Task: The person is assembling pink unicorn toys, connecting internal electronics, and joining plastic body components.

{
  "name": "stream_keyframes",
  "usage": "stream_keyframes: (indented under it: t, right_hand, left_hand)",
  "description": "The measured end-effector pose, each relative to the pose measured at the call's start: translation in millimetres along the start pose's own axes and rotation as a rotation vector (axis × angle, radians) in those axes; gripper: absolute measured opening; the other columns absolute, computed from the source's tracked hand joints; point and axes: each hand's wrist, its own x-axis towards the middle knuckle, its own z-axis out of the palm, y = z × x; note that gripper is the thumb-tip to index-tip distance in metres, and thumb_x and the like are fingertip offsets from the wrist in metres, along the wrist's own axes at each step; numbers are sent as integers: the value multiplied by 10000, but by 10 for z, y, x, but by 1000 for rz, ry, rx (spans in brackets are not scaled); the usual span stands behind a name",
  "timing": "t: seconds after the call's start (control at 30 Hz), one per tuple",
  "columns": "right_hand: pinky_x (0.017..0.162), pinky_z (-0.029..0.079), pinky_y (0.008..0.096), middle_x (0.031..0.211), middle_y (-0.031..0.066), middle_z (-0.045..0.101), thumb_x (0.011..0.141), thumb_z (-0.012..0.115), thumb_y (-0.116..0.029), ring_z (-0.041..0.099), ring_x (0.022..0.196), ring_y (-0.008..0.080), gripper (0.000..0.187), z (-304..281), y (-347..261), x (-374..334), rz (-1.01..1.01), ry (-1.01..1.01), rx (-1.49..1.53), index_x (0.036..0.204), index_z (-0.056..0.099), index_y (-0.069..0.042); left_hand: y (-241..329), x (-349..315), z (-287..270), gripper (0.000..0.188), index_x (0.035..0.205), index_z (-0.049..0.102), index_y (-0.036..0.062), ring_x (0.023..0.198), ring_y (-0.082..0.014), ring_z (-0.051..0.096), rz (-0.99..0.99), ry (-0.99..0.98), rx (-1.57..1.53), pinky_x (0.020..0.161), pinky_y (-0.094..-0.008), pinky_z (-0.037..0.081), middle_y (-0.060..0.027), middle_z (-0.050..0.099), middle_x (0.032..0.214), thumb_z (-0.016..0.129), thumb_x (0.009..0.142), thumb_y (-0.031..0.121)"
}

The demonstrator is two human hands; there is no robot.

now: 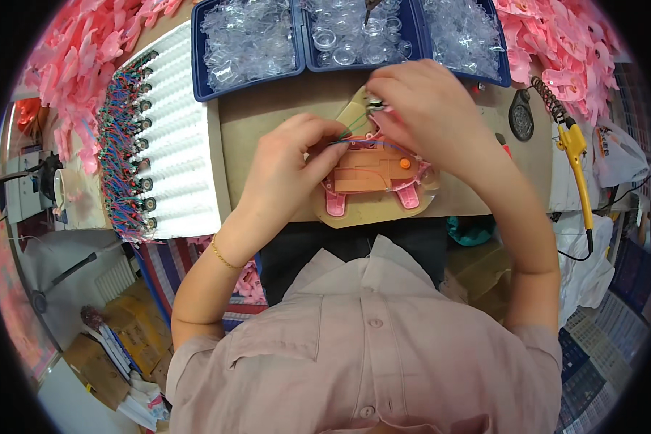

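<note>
In front of me a pink plastic toy shell (pixel 335 202) lies on a tan board (pixel 369 214), with an orange inner housing (pixel 354 176) and a round orange knob (pixel 405 163). Thin wires run across and around the housing. My left hand (pixel 300 155) is closed at the shell's upper left edge, thumb and forefinger pinching thin green wires (pixel 349 133). Over the top of the shell, my right hand (pixel 427 105) is closed around a small silver-and-dark part (pixel 375 105). Its exact kind is partly hidden by the fingers.
Blue bins (pixel 301 69) of clear plastic parts line the back. On the left, a white ribbed tray (pixel 184 137) carries many wired round parts. A yellow-handled soldering iron (pixel 575 148) hangs at right beside a dark oval object (pixel 521 116). Pink pieces (pixel 557 43) pile up at both far corners.
</note>
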Motion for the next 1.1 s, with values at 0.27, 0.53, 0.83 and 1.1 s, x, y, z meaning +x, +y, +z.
stream_keyframes:
  t: [0.27, 0.53, 0.83, 1.1]
  right_hand:
    - [843, 420, 367, 986, 38, 615, 715, 711, -97, 570, 914, 235, 274, 68, 154, -394, 98, 78, 119, 984, 656, -92]
    - [829, 402, 351, 942, 35, 603, 734, 699, -102, 562, 906, 232, 204, 34, 189, -349, 96, 28, 143, 932, 654, -81]
    - [706, 458, 367, 860, 62, 571, 732, 675, -71, 570, 837, 271, 133, 3, 219, -230, -7, 10, 112, 849, 616, -51]
    - [663, 450, 394, 732, 126, 539, 744, 627, -32, 562, 732, 309, 97, -141, 150, 61, 208, -379, 204, 784, 544, -2]
  left_hand:
    - [-16, 95, -73, 179, 981, 669, -25, 686, -70, 574, -360, -197, -400, 611, -233, 480, -25, 645, 818, 655, 869, 113]
    - [25, 77, -41, 202, 997, 664, -34, 694, -56, 581, -350, -233, -369, 634, -211, 478, -21, 651, 795, 680, 854, 108]
    - [-1, 54, -42, 197, 1006, 670, -30, 695, -57, 586, -337, -210, -420, 617, -208, 476, -23, 655, 792, 673, 854, 96]
    - [-35, 44, -77, 193, 1010, 672, -26, 724, -62, 601, -267, -232, -383, 640, -213, 490, -28, 663, 825, 667, 853, 85]
